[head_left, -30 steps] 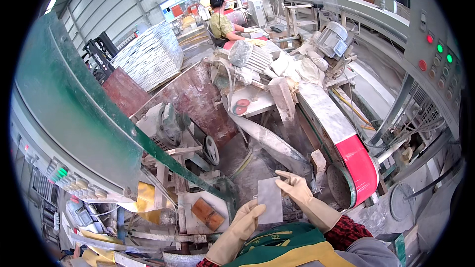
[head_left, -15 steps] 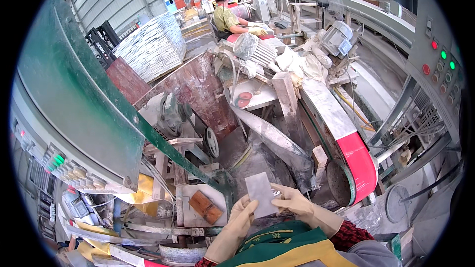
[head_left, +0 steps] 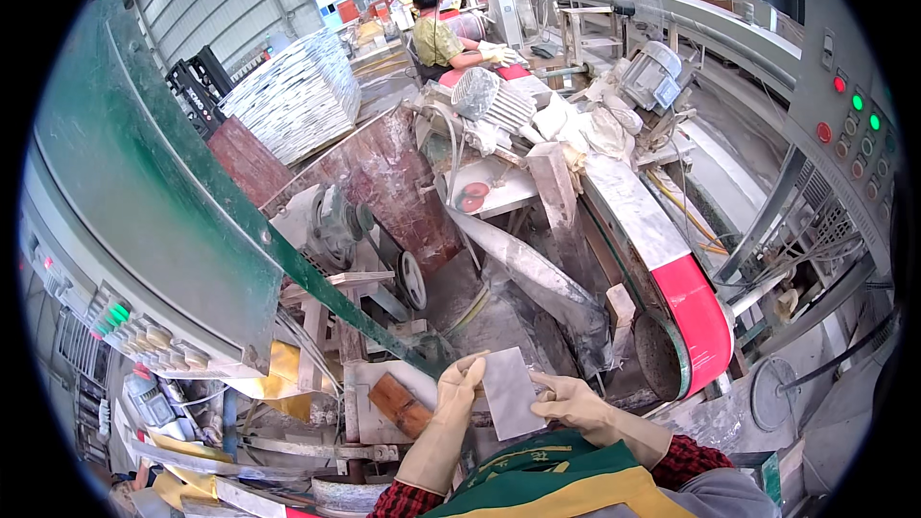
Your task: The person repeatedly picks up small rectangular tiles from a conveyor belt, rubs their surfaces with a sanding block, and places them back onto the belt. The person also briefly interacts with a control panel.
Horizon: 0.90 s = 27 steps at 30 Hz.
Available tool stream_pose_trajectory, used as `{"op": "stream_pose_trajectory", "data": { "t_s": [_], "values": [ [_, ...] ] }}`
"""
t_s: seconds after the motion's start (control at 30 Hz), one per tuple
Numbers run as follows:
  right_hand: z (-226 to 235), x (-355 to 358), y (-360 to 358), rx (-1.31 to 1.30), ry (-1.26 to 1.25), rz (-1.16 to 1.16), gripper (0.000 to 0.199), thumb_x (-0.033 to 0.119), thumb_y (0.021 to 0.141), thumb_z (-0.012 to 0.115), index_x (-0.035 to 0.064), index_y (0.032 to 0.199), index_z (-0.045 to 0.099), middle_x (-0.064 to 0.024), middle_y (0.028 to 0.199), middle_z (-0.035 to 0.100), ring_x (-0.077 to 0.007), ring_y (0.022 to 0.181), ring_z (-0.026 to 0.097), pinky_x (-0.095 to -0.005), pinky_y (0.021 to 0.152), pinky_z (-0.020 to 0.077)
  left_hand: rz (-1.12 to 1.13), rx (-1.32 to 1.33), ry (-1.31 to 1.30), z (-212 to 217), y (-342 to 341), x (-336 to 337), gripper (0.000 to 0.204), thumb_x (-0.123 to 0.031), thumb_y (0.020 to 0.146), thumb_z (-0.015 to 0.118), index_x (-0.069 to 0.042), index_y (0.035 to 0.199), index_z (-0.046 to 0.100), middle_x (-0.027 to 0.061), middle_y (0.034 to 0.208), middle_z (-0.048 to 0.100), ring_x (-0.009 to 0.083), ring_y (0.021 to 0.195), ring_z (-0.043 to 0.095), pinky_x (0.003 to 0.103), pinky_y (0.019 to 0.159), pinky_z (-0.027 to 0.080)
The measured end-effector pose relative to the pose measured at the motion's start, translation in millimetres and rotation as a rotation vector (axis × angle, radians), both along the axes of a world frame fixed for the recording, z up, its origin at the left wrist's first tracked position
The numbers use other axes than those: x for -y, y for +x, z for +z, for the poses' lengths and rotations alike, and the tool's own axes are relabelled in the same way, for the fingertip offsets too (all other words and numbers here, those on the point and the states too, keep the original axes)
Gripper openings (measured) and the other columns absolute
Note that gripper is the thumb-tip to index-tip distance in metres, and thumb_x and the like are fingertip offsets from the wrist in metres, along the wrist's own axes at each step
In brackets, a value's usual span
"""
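Note:
A thin, pale grey rectangular stone tile [head_left: 511,395] stands tilted in front of my green and yellow apron [head_left: 537,480]. My left hand [head_left: 459,391], in a cream rubber glove, closes at the tile's upper left edge. On the other side my right hand [head_left: 573,403], gloved the same way, pinches the right edge between thumb and fingers. Left of the tile, a reddish-brown block [head_left: 400,404] lies on a whitish board [head_left: 422,379]. The tile's underside and some fingertips are hidden.
A belt machine with a red and grey belt [head_left: 693,317] runs ahead on the right. A green metal arm [head_left: 355,312] slopes down on the left from a control cabinet [head_left: 144,182]. Farther off, a person [head_left: 436,36] works near a stack of slabs [head_left: 293,91].
My left hand has moved up along the tile, from its lower left edge to its upper left edge. The tile has turned slightly and shifted a little right and down.

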State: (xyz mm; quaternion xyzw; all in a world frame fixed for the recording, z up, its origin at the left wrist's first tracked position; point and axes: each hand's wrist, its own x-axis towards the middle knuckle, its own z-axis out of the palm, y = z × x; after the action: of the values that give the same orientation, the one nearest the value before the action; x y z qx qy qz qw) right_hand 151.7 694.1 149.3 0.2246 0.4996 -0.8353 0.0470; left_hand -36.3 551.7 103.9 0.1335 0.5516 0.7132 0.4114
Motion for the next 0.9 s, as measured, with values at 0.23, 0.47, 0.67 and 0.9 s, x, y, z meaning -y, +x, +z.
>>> {"op": "stream_pose_trajectory", "data": {
  "t_s": [0.23,0.47,0.67,0.9],
  "values": [
    [-20,-1,5,0.002,-0.082,-0.054,0.072,0.004,0.086,0.069,0.0071,0.149,0.035,0.0083,0.075,0.05,-0.0011,0.063,0.046,-0.0176,0.054,0.0356,0.08,-0.029,-0.122,-24,-2,-10,0.039,-0.024,0.095,0.064,-0.001,0.125,0.057,0.0085,0.105,0.067,0.0143,0.09,0.065,0.03,0.082,0.052],
    [-58,-20,-2,-0.171,-0.118,-0.372,0.061,-0.003,0.084,0.067,0.0028,0.141,0.047,0.0052,0.078,0.061,-0.0014,0.059,0.048,-0.0166,0.053,0.0352,-0.335,-0.269,-0.02,-4,51,-3,0.085,-0.009,0.088,0.069,-0.009,0.154,0.015,0.022,0.142,0.044,0.0278,0.126,0.05,0.036,0.103,0.043],
    [-91,-93,16,-0.245,0.066,-0.907,0.055,-0.003,0.081,0.061,0.0002,0.135,0.052,0.0001,0.083,0.063,-0.008,0.066,0.058,-0.0221,0.06,0.0477,-0.089,-0.171,-0.249,-4,15,74,0.075,-0.017,0.087,0.071,-0.007,0.149,0.03,0.0194,0.142,0.045,0.025,0.125,0.05,0.037,0.102,0.045],
    [-130,-212,70,0.072,0.424,-1.382,0.053,0.004,0.077,0.063,-0.0001,0.129,0.055,-0.0032,0.082,0.065,-0.011,0.064,0.057,-0.0267,0.061,0.0494,0.662,-0.672,-1.246,-57,-48,332,0.068,-0.028,0.085,0.071,0.002,0.139,0.044,0.0233,0.135,0.052,0.0335,0.128,0.048,0.037,0.109,0.037]
  ]
}}
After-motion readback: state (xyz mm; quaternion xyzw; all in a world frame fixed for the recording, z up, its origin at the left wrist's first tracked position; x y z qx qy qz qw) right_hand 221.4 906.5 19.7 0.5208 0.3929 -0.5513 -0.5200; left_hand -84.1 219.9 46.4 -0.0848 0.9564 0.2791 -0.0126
